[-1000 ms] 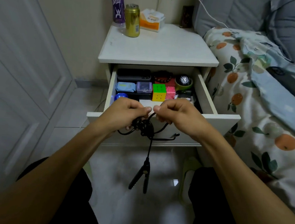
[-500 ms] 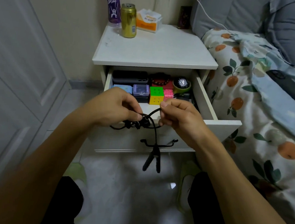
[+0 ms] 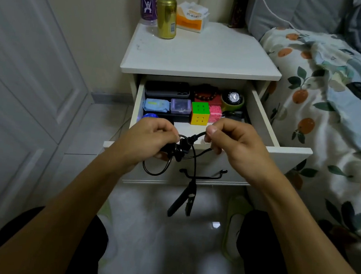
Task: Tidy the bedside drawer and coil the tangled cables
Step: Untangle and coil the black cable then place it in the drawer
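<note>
Black cable (image 3: 192, 157), thin and limp, held between both my hands just in front of the open drawer (image 3: 273, 131). My left hand (image 3: 147, 140) is curled round the bunched, knotted part; fingers closed on it, a loose loop sagging below the wrist side. My right hand (image 3: 235, 143) pinches one strand between thumb and forefinger, other fingers curled under a second strand. The hands are near each other, about level, the knot lying toward the left one.

Key relation: the free length hangs straight down from the knot, between my two hands, ending in two black plugs (image 3: 183, 199) that dangle above the floor. So the long axis is vertical, and the left hand is nearer the tangle; the right is nearer the slack.

Judgement: the next pull should draw the right strand away rightward while the left holds the knot.

Room: open air below and toward me, between my knees. Just beyond my knuckles, the drawer front and its handle (image 3: 202, 175); the hanging strand crosses it and could snag.

Farther: puzzle cube (image 3: 199, 113), small boxes, a watch (image 3: 233, 97) inside. Beyond, a can (image 3: 166, 16) on the nightstand top (image 3: 203, 54).
</note>
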Motion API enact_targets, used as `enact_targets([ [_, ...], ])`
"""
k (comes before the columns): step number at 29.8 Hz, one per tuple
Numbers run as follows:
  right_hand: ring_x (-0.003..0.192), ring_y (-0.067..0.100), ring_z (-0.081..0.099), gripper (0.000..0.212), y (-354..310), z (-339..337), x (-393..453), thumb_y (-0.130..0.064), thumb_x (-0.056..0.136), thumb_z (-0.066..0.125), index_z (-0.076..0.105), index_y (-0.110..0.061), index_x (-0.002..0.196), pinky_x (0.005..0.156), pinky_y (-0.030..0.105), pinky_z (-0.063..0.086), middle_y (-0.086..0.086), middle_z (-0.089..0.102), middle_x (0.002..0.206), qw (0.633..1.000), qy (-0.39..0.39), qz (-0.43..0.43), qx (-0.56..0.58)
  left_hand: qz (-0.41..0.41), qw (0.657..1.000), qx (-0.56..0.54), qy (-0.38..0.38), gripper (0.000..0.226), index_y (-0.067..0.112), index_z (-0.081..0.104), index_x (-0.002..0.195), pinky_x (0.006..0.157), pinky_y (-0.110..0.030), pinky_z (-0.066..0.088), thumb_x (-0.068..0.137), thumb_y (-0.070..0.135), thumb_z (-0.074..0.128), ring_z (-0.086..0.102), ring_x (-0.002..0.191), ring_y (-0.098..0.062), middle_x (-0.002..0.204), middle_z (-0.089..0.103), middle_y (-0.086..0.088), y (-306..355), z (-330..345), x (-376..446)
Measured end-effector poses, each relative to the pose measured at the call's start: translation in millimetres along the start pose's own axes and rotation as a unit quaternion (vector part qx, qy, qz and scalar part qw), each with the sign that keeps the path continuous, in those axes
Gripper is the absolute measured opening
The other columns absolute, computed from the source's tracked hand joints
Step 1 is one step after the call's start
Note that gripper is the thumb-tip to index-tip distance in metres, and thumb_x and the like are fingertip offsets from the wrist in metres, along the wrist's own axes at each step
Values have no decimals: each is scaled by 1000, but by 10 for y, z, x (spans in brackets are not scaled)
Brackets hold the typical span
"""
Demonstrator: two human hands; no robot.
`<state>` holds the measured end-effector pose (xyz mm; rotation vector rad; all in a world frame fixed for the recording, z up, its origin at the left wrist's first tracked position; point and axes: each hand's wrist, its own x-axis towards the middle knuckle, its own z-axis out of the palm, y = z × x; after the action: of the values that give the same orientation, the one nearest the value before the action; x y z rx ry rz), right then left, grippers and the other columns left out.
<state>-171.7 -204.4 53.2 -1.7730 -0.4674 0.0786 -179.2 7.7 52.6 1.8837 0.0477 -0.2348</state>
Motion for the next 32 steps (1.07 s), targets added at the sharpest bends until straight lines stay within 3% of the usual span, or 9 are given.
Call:
enact_targets([
  [2, 64, 15, 50, 27, 28, 17, -1, -25, 92, 57, 62, -16, 67, 68, 27, 42, 21, 55, 68, 999, 9, 20, 31, 1, 1000, -19, -3, 9, 5, 67, 85, 60, -31, 59, 92, 7, 61, 72, 68, -25, 75, 69, -6, 8, 6, -6],
  [5, 62, 17, 48, 30, 43, 45, -27, -23, 84, 56, 56, -17, 56, 66, 27, 39, 0, 52, 58, 995, 10, 49, 89, -14, 998, -53, -9, 10, 6, 68, 84, 57, -31, 57, 91, 6, 62, 71, 66, -25, 75, 69, -8, 47, -5, 2],
  [12, 46, 14, 42, 30, 78, 80, -80, -13, 73, 52, 41, -18, 45, 59, 29, 36, -5, 31, 48, 976, 48, 87, 193, -18, 996, -63, -67, 26, 17, 74, 75, 58, -33, 57, 92, 3, 61, 71, 68, -23, 74, 70, -6, 62, 15, -7],
  [16, 39, 11, 33, 33, 36, 49, -78, -9, 72, 50, 38, -20, 43, 48, 22, 42, -5, 22, 47, 917, 93, 107, 372, -5, 998, -47, -43, 33, 21, 74, 74, 57, -29, 55, 93, -1, 59, 72, 79, -33, 73, 69, -8, 44, -29, -1],
  [18, 41, 13, 33, 40, 35, -8, -73, -9, 81, 49, 40, -21, 44, 50, 25, 45, -4, 24, 48, 901, 109, 116, 403, -5, 998, -55, -30, 32, 21, 74, 74, 56, -27, 54, 92, -1, 60, 72, 85, -37, 72, 69, -7, 29, -56, 3],
  [21, 46, 18, 38, 43, 74, -26, -95, -16, 99, 46, 43, -14, 55, 56, 35, 51, 0, 31, 51, 938, 121, 149, 287, 7, 998, -55, -40, 29, 21, 75, 77, 57, -26, 54, 92, 1, 61, 73, 83, -30, 76, 71, -7, 8, -66, -32],
  [25, 61, 29, 61, 42, 141, 16, -171, -34, 99, 53, 52, -6, 68, 71, 53, 58, 8, 55, 59, 976, 133, 168, -32, 67, 997, -1, -31, 28, 25, 74, 80, 61, -16, 52, 91, 2, 64, 70, 75, -9, 79, 74, -1, 17, -91, -84],
  [29, 63, 19, 67, 40, 136, 76, -214, -35, 98, 54, 64, -9, 69, 65, 38, 58, 3, 67, 63, 982, 85, 111, -125, 102, 995, 2, -19, 26, 25, 75, 82, 59, -13, 50, 89, 1, 66, 67, 70, -4, 77, 74, 2, 46, -120, -120],
  [32, 67, 10, 66, 34, 114, 102, -224, -37, 99, 52, 72, -15, 83, 67, 32, 56, -2, 70, 72, 980, 36, 82, -177, 111, 993, -13, -24, 28, 26, 76, 82, 57, -14, 49, 89, 1, 66, 67, 69, -5, 76, 74, 1, 50, -93, -150],
])
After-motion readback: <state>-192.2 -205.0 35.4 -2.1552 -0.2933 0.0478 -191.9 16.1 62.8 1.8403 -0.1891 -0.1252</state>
